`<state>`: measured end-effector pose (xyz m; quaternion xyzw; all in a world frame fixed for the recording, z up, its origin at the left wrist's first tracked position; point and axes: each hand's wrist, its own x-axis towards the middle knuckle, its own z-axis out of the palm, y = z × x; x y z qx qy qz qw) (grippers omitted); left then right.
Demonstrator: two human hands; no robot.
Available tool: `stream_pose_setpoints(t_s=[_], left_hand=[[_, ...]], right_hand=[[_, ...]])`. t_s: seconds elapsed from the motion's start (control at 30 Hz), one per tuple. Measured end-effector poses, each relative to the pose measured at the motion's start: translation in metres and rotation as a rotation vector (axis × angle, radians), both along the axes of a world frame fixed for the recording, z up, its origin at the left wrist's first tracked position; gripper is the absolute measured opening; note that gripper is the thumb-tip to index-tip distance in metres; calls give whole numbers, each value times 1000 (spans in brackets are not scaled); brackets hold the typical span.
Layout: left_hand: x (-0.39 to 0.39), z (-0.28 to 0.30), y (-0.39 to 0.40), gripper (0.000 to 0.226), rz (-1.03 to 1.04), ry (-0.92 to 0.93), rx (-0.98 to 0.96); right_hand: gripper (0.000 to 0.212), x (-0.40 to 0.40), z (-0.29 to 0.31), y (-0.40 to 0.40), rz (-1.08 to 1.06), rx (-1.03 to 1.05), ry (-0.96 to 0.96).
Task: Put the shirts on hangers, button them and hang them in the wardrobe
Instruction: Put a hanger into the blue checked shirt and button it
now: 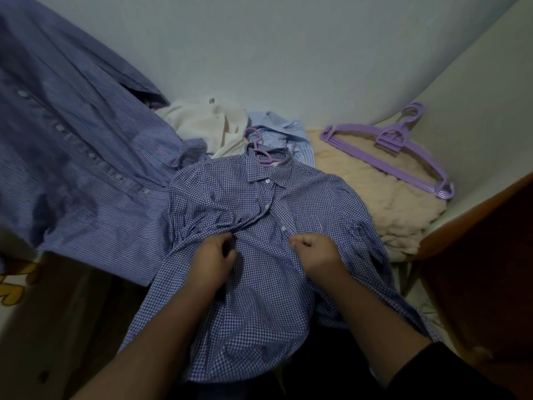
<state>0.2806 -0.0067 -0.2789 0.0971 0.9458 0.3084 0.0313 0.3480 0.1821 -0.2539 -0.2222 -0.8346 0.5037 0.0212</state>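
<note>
A blue gingham shirt (302, 203) lies front-up before me, with a purple hanger (261, 151) inside its collar. Its upper buttons are fastened. My left hand (215, 259) pinches the left edge of the placket at mid-chest. Just to the right, my right hand (313, 251) pinches the other edge, below a white button. A blue striped shirt (86, 157), buttoned, spreads across the left. Behind the gingham shirt lie a cream shirt (207, 122) and a pale blue striped shirt (284, 134).
Several spare purple hangers (403, 151) lie stacked on a beige folded blanket (375, 203) at the right. A dark wooden panel (476, 255) stands at the far right. White walls close the corner behind. A yellow cartoon print (14, 281) shows at lower left.
</note>
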Motion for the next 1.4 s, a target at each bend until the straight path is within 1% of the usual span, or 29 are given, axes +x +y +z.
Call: stream_pose_setpoints(t_s=[0.1, 0.17, 0.23, 0.27, 0.37, 0.43, 0.53, 0.57, 0.63, 0.7, 0.77, 0.83, 0.9, 0.97, 1.03, 1.13, 1.23, 1.33, 1.4], left_hand=[[16, 4, 8, 32, -32, 22, 50], [29, 0, 14, 20, -92, -52, 106], [40, -6, 21, 20, -151, -149, 102], [43, -9, 23, 22, -162, -169, 83], [40, -9, 27, 24, -98, -130, 24], [34, -6, 31, 21, -45, -69, 35], [25, 0, 42, 6, -7, -10, 97], [22, 1, 46, 6, 7, -1, 111], [18, 1, 54, 12, 45, -6, 145], [15, -2, 60, 16, 89, -45, 198], [13, -7, 63, 18, 132, -88, 240], [11, -13, 62, 17, 177, -107, 270], [10, -18, 60, 12, 216, -118, 298], [8, -21, 58, 7, 240, -138, 334], [6, -24, 57, 8, 247, -167, 379], [5, -25, 56, 17, 254, -228, 479], [3, -26, 57, 22, 267, -270, 534], [4, -26, 59, 25, 287, -276, 553], [4, -26, 59, 26, 299, -280, 559]], right_hand=[[27, 4, -6, -3, -26, -52, 3], [28, 7, -16, -5, -29, -78, -37], [32, 9, -22, -7, -46, -98, -87], [32, 9, -26, -7, -56, -109, -92], [30, 7, -29, -3, -76, -120, -80], [29, 4, -30, 0, -79, -63, -42], [19, -4, -32, 3, -106, 67, 101], [15, -8, -31, 1, -103, 75, 160], [12, -15, -28, -3, -74, 56, 239], [10, -22, -27, -7, -36, 67, 239], [3, -29, -31, -10, -9, 67, 162], [17, -35, -38, -11, -13, 55, 79], [31, -39, -44, -12, -29, 78, 27], [39, -42, -48, -12, -46, 87, -7], [38, -45, -50, -13, -67, 81, -18], [30, -49, -51, -13, -107, 61, -16], [26, -45, -53, -11, -94, 12, -22], [34, -42, -55, -14, -55, -23, -27], [41, -43, -56, -16, -55, 17, -43]])
